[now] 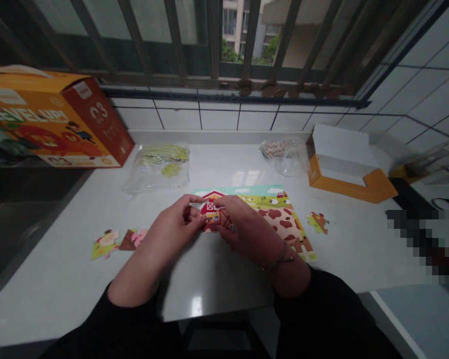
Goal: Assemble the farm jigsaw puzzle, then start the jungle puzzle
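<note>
A partly covered farm jigsaw puzzle [280, 219] lies flat on the counter, showing a spotted cow, sheep and a red barn. At its barn end, my left hand [177, 219] pinches the left side of a red and yellow puzzle piece [211, 218] between thumb and fingers. From the other side, my right hand [243, 219] is closed on the same piece, its fingers hiding part of the barn. Whether the piece is seated or slightly raised cannot be made out. Two loose pieces [105, 244] lie by my left forearm, one partly hidden by it.
Another loose puzzle piece [318, 223] lies right of the puzzle. Behind are a clear bag with green pieces [160, 159], a second plastic bag [286, 155] and an open orange-white box [346, 172]. A large orange box [56, 119] stands beside the sink [26, 219] at left.
</note>
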A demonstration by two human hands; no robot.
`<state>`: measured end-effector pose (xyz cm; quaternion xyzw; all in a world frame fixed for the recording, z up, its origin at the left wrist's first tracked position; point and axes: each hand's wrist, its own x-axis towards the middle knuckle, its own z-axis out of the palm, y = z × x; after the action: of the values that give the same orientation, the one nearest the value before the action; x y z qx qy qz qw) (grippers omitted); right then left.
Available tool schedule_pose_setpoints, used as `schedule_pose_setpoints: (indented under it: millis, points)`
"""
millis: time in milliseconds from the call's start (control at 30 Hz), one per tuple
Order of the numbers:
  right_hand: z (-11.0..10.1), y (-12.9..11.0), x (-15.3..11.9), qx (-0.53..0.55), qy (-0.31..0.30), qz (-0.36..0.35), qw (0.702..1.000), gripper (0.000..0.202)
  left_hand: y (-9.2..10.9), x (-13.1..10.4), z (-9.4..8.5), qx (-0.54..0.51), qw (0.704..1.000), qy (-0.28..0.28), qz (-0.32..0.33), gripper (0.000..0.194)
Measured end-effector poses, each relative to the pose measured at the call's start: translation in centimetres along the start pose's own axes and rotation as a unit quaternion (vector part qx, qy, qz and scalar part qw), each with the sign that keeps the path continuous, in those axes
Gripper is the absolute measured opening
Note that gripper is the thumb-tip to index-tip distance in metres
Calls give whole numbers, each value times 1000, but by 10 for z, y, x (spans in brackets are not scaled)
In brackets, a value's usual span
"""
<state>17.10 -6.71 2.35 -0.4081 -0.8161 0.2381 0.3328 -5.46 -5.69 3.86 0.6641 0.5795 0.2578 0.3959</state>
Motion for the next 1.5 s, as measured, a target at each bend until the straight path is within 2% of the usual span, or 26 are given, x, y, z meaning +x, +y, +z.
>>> schedule_pose_setpoints:
  millis: [133, 267, 367, 467, 567, 667, 800, 933, 1333, 1500]
  points:
    - [-1, -1, -1, -23, 5, 5, 1000, 37, -2, 5, -1, 122, 990, 61, -39, 40]
    - [-1, -1, -2, -35, 0, 4, 999, 36, -4, 9, -2, 203, 976, 66, -35, 42]
    - [1, 0, -2, -40, 2, 5, 999, 32, -9, 10, -3, 241, 968, 64, 12, 41]
    - [1, 0, -2, -43, -1, 8, 999, 26, -15, 11, -1, 274, 954, 81, 91, 39]
    - [0, -1, -1, -44, -13, 8, 999, 24, -22, 12, 4, 281, 942, 41, 179, 37]
    - [0, -2, -1, -45, -21, 9, 999, 22, -28, 13, 9, 287, 934, 2, 213, 42]
    - [-1, -2, -2, -46, -22, 16, 999, 23, -34, 15, 8, 325, 921, 0, 214, 48]
    - [-1, -2, -2, -46, -22, 20, 999, 21, -34, 16, 3, 354, 913, -8, 201, 45]
    - [-1, -2, -2, -48, -30, 23, 998, 15, -28, 13, 3, 328, 926, -5, 185, 35]
    - [-1, -3, -1, -58, -41, 26, 997, 13, -26, 11, 3, 331, 928, -12, 172, 38]
